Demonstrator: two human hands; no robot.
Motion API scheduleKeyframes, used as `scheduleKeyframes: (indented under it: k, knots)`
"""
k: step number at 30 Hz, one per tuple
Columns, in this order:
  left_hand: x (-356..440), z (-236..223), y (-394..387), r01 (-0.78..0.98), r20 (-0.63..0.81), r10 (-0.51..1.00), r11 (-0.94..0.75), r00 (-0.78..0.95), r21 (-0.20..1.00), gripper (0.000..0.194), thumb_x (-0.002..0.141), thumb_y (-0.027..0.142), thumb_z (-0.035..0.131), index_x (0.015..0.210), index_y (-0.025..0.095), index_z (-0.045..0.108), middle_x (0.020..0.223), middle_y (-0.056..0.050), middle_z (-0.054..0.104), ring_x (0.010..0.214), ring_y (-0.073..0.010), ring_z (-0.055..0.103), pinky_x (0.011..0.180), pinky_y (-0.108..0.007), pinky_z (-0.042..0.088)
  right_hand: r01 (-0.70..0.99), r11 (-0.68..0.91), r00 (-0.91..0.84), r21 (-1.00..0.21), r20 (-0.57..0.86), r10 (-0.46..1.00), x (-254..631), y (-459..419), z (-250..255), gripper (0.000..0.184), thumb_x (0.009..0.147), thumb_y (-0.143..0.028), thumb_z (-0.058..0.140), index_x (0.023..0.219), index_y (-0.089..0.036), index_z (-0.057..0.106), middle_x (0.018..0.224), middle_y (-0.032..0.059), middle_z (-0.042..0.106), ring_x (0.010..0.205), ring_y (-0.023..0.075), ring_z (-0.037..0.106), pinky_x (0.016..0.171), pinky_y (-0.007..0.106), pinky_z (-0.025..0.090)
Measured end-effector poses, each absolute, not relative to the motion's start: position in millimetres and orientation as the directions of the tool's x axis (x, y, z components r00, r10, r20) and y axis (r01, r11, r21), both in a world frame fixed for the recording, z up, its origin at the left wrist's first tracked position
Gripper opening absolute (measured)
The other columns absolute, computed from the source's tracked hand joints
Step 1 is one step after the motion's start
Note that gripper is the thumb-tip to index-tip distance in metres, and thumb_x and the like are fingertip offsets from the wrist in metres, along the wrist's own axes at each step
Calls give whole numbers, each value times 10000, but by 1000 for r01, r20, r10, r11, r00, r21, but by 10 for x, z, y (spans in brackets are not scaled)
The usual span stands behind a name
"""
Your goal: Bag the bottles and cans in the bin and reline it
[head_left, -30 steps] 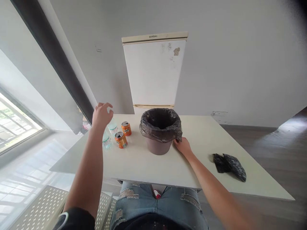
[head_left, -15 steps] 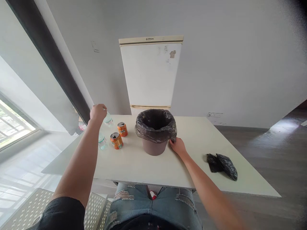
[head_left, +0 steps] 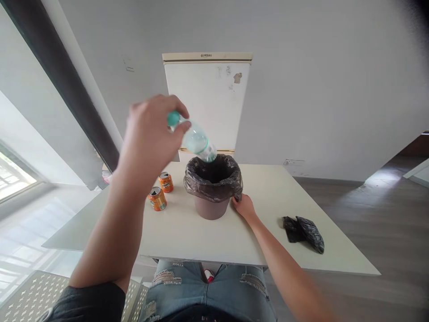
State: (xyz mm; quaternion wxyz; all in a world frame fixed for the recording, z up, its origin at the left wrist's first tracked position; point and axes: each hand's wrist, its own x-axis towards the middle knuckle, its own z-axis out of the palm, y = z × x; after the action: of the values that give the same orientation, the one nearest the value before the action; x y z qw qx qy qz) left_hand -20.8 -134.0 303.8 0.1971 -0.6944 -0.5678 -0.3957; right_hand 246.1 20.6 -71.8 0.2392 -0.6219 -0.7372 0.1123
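Observation:
My left hand (head_left: 157,129) is closed around the neck of a clear plastic bottle (head_left: 197,141) with a green cap. The bottle slants down to the right, its base over the mouth of a brownish trash can (head_left: 211,209). A black trash bag (head_left: 214,190) lines the can and folds over its rim. Low on the can's right side, my right hand (head_left: 243,206) is closed at the bag's overhanging edge; its fingertips are partly hidden. Two orange soda cans, a front can (head_left: 157,199) and a rear can (head_left: 166,182), stand upright left of the trash can.
Folded black plastic bags (head_left: 304,233) lie on the right part of the white table (head_left: 187,237). Behind the table stands a white refrigerator (head_left: 204,98). At lower left is a perforated chair (head_left: 31,297).
My left hand has lifted the bottle from the table's back left and carried it right, over the trash can. My right hand stays at the can's side. The view has shifted slightly.

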Motion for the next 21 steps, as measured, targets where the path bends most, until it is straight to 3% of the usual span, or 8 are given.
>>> scheduleKeyframes:
  k: [4,8,12,17,21]
  knots:
    - [70,2721,-1015,904,645,740,-389,190,180,248,1023,369,596,960,183,748,1042,-44,669,1040,-263,684,975,-491,523,865,210,-115,-456,228,967,2469,239,-763,183,906,-291,533,768,-203,617,772,71,681,708,197,571,633,292,286]
    - [204,2394,-611,879,527,820,-403,224,254,108,916,251,752,842,193,805,942,-69,706,905,-262,689,878,-477,551,872,196,-101,-449,226,969,2466,269,-797,178,907,-295,551,774,-198,618,781,79,688,725,201,582,640,295,274]
    - [202,2280,-376,892,376,898,-347,228,289,63,864,197,787,877,176,845,940,-95,745,855,-249,698,819,-421,560,875,187,-95,-446,220,971,2461,275,-802,193,921,-299,551,778,-198,630,791,80,696,729,199,587,641,293,275]
    - [157,2263,-195,916,138,938,-342,318,210,231,828,158,754,1033,207,848,1162,-127,761,838,-222,727,725,-306,557,880,176,-92,-441,204,975,2450,259,-758,200,934,-299,550,802,-189,654,810,87,706,729,196,590,647,290,284]
    - [204,2106,-29,882,40,896,-442,442,164,417,765,29,677,1118,196,823,1179,-110,782,931,-228,751,762,-263,557,882,170,-94,-440,188,978,2443,254,-719,190,932,-295,564,813,-186,664,827,85,717,739,191,595,654,287,291]
